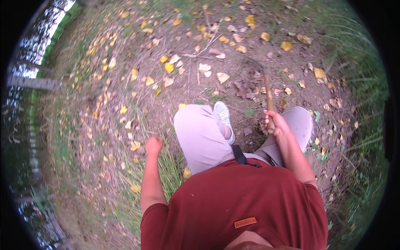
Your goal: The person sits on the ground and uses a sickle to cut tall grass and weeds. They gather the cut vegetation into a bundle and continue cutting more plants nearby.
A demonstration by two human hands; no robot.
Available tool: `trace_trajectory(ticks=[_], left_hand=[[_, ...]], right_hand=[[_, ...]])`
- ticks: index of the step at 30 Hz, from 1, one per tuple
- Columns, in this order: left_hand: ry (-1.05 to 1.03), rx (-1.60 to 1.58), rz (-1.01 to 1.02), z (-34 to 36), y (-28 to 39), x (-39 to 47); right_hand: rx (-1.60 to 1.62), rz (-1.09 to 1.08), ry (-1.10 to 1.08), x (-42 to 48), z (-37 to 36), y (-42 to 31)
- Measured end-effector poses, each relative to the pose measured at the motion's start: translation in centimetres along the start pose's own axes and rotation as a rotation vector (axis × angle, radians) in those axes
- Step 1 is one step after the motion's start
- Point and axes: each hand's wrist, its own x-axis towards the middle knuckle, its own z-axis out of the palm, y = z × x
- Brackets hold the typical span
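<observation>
My right hand (276, 123) is closed around the lower end of the wooden handle of a sickle (267, 89). The tool points away from me, and its thin dark blade bends to the left just above the ground. At the left, beyond my left knee, my left hand (154, 144) is closed at the top of a clump of long green grass (168, 167). Grass stems show beside and below the fist; whether its fingers grip them cannot be told.
Bare soil strewn with yellow and dry leaves (222, 77) lies ahead of my knees. Dry twigs (203, 51) lie farther off. Tall grass (359, 56) borders the right side, and a pale tree trunk (34, 83) shows at the far left.
</observation>
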Motion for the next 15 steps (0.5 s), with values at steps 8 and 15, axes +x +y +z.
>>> trace_trajectory(ticks=[8, 15], left_hand=[[-0.046, -1.003, 0.673, -13.9, 28.5, 3.6], [-0.234, -0.883, 0.946, -12.4, 42.9, -3.2]], right_hand=[[0.116, -0.007, -0.112, -2.3, -1.9, 0.2], [0.066, -0.065, -0.007, -4.2, -2.5, 0.1]])
